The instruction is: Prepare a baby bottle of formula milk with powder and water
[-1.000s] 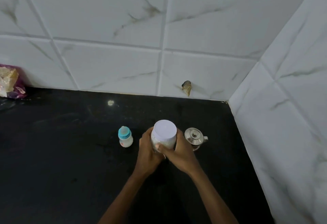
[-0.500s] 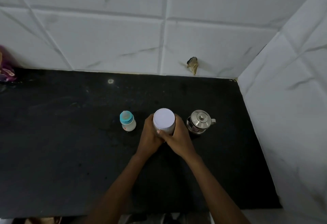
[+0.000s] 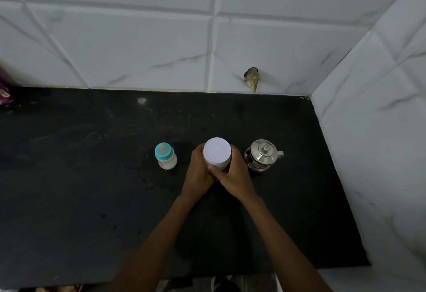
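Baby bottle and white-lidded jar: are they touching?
Apart. The head view shows bare black counter between the baby bottle and the white-lidded jar.

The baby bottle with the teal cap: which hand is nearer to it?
Left. The left hand grips the white-lidded jar on the side facing the baby bottle; the right hand grips the jar's other side, toward the steel kettle.
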